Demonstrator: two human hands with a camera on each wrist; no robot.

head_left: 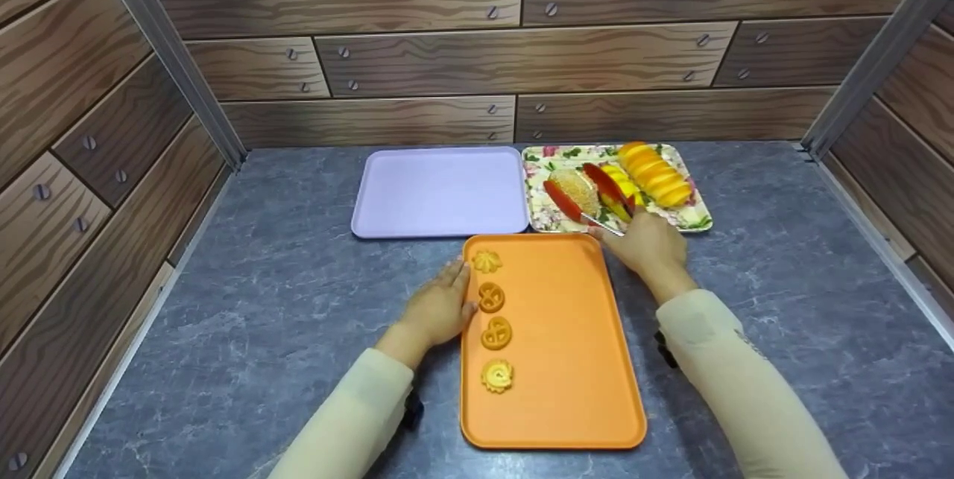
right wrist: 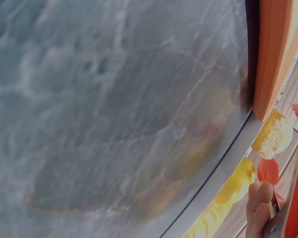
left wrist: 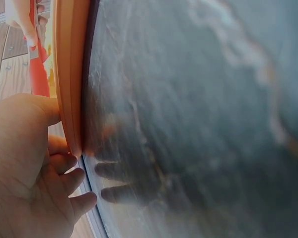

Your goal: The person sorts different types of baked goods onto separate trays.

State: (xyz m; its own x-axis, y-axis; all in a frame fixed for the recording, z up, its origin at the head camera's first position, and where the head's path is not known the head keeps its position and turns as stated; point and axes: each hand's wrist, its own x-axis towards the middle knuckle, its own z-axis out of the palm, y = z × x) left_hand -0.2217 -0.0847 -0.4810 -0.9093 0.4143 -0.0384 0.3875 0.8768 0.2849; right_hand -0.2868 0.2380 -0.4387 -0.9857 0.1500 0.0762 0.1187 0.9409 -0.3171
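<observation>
My right hand (head_left: pixel 647 244) grips metal tongs with red ends (head_left: pixel 564 201) over the floral tray (head_left: pixel 699 223). Spread apart, the two red ends stand on either side of a round sesame bun (head_left: pixel 575 188). In the right wrist view the bun (right wrist: pixel 275 139) shows near the tongs (right wrist: pixel 295 193). Against the left rim of the orange tray (head_left: pixel 555 345) rests my left hand (head_left: pixel 440 304), fingers fairly straight, thumb at the rim. A column of small baked pieces lies along that side: a flower-shaped cookie (head_left: pixel 487 261), two pretzels (head_left: pixel 492 297) and a round scalloped tart (head_left: pixel 497 375).
A flat lilac tray (head_left: pixel 440 192) lies at the back, left of the floral one. The floral tray also carries a long ridged orange-yellow loaf (head_left: pixel 654 173) and a yellow piece (head_left: pixel 624 185) partly behind the tongs. Wood-patterned panels (head_left: pixel 417 62) enclose the grey marbled table (head_left: pixel 261 278).
</observation>
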